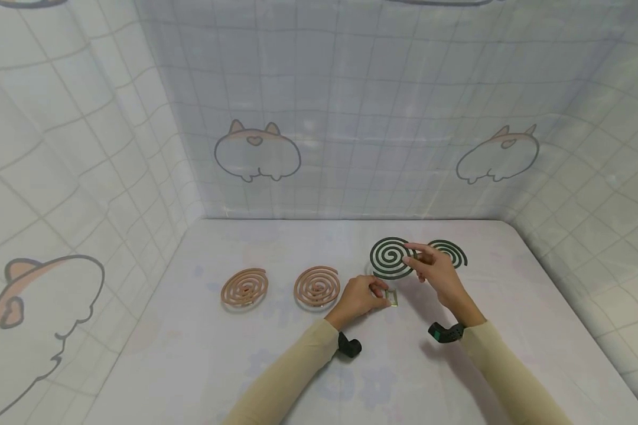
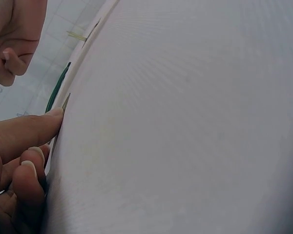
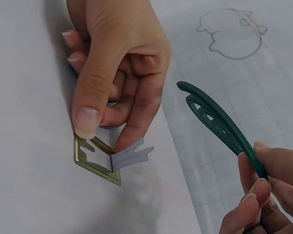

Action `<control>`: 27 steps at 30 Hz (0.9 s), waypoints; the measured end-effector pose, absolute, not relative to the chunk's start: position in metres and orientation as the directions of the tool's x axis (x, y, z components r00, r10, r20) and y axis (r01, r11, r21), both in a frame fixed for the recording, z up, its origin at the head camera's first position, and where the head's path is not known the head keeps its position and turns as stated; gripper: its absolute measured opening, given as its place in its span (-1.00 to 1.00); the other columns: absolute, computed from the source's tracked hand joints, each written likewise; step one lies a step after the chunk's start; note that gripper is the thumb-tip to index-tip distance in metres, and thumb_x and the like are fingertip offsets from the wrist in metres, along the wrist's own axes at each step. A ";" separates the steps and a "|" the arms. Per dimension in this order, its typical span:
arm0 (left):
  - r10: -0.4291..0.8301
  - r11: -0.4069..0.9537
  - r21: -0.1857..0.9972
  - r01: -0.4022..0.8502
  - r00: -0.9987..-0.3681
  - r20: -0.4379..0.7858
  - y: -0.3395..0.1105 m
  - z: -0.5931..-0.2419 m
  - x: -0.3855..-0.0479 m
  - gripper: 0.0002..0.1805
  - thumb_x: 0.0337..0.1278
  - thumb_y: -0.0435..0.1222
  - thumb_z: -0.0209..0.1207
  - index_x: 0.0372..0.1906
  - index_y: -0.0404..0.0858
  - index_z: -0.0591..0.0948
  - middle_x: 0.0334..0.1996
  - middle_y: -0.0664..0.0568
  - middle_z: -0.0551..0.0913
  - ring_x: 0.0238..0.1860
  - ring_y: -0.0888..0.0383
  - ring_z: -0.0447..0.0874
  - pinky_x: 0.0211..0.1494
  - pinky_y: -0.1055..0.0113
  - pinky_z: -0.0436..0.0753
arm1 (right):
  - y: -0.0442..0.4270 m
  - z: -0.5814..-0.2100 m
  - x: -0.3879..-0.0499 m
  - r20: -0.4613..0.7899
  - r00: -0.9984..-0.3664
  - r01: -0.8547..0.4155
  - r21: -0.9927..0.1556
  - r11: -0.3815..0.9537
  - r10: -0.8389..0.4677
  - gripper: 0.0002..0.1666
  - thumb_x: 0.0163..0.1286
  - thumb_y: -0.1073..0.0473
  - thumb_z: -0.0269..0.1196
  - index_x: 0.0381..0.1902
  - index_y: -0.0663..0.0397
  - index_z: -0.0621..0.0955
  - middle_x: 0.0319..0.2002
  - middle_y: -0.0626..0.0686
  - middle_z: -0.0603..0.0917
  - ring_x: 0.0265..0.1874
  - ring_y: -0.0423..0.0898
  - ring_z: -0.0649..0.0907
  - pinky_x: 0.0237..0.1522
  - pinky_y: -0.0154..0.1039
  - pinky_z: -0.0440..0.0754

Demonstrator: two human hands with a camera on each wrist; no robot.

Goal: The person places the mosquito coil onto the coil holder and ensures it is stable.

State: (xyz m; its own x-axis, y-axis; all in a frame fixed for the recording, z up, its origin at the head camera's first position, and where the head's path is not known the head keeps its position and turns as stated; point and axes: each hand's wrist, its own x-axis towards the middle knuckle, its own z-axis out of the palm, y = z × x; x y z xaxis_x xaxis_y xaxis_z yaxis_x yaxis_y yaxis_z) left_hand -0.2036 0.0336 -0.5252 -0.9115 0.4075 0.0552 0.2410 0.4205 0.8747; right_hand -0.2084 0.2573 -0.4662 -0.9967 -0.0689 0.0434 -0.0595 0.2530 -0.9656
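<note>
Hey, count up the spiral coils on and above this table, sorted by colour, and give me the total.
Orange-brown, flat spiral coils: 2
Dark green, flat spiral coils, one held in the right hand and one partly hidden behind it: 2
Total: 4

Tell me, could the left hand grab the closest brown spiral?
Probably not yet: the left hand is holding the little metal stand. If it let go, the closest brown spiral looks easy to reach, with nothing seen between them.
</note>
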 end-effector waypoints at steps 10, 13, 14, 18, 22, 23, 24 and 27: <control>0.392 0.451 0.865 0.219 -0.919 0.028 0.034 -0.523 -0.203 -0.76 0.04 -0.25 0.55 -0.28 -0.22 0.70 -0.56 0.20 0.63 -0.76 0.28 0.51 -0.68 0.42 0.50 | 0.260 -0.470 -0.198 0.030 -0.995 -0.054 -0.964 0.261 -0.095 -0.43 0.43 0.03 0.40 0.34 -0.02 0.58 -0.25 0.08 0.56 -0.52 -0.13 0.45 -0.43 -0.18 0.52; 0.395 0.455 0.864 0.217 -0.918 0.023 0.033 -0.523 -0.203 -0.75 0.05 -0.24 0.55 -0.30 -0.24 0.68 -0.57 0.18 0.63 -0.76 0.26 0.52 -0.69 0.42 0.50 | 0.262 -0.470 -0.195 0.029 -0.994 -0.056 -0.965 0.256 -0.107 -0.42 0.43 0.02 0.40 0.34 0.02 0.58 -0.25 0.08 0.55 -0.52 -0.13 0.45 -0.44 -0.16 0.52; 0.397 0.454 0.864 0.217 -0.918 0.022 0.033 -0.523 -0.203 -0.74 0.05 -0.24 0.55 -0.31 -0.25 0.68 -0.57 0.18 0.64 -0.76 0.26 0.53 -0.69 0.41 0.51 | 0.262 -0.471 -0.194 0.027 -0.994 -0.054 -0.966 0.251 -0.107 -0.43 0.42 0.02 0.40 0.33 0.01 0.59 -0.25 0.07 0.55 -0.52 -0.12 0.45 -0.44 -0.16 0.52; 0.394 0.447 0.868 0.217 -0.919 0.027 0.033 -0.523 -0.203 -0.75 0.02 -0.26 0.56 -0.32 -0.23 0.68 -0.55 0.20 0.65 -0.76 0.27 0.53 -0.69 0.42 0.51 | 0.264 -0.474 -0.193 0.032 -0.992 -0.062 -0.966 0.252 -0.122 -0.40 0.40 0.02 0.42 0.34 0.06 0.59 -0.28 0.07 0.55 -0.52 -0.12 0.46 -0.46 -0.16 0.53; 0.384 0.458 0.863 0.214 -0.923 0.026 0.033 -0.523 -0.203 -0.74 -0.01 -0.26 0.57 -0.40 -0.19 0.65 -0.58 0.21 0.63 -0.77 0.29 0.51 -0.69 0.43 0.49 | 0.266 -0.477 -0.192 0.019 -0.992 -0.049 -0.967 0.249 -0.124 -0.39 0.37 0.01 0.44 0.32 0.03 0.60 -0.28 0.07 0.56 -0.52 -0.13 0.47 -0.46 -0.18 0.54; 0.383 0.459 0.862 0.215 -0.923 0.026 0.033 -0.523 -0.203 -0.73 -0.01 -0.26 0.57 -0.41 -0.18 0.64 -0.58 0.20 0.63 -0.77 0.29 0.50 -0.69 0.43 0.48 | 0.266 -0.478 -0.191 0.014 -0.992 -0.046 -0.968 0.246 -0.127 -0.39 0.37 0.01 0.44 0.33 0.02 0.60 -0.28 0.07 0.55 -0.52 -0.13 0.47 -0.46 -0.18 0.54; 0.384 0.461 0.860 0.219 -0.923 0.029 0.033 -0.523 -0.203 -0.73 -0.01 -0.25 0.57 -0.41 -0.17 0.64 -0.59 0.20 0.62 -0.77 0.29 0.50 -0.69 0.42 0.48 | 0.266 -0.478 -0.190 0.010 -0.991 -0.042 -0.969 0.243 -0.130 -0.39 0.37 0.01 0.44 0.33 0.02 0.60 -0.27 0.07 0.55 -0.52 -0.13 0.47 -0.46 -0.18 0.54; 0.392 0.466 0.852 0.239 -0.919 0.043 0.033 -0.524 -0.203 -0.73 -0.01 -0.23 0.58 -0.39 -0.17 0.65 -0.60 0.20 0.62 -0.79 0.29 0.50 -0.70 0.41 0.48 | 0.268 -0.480 -0.189 0.001 -0.989 -0.038 -0.970 0.238 -0.151 -0.38 0.38 0.03 0.44 0.34 0.05 0.59 -0.28 0.06 0.54 -0.52 -0.13 0.46 -0.46 -0.17 0.55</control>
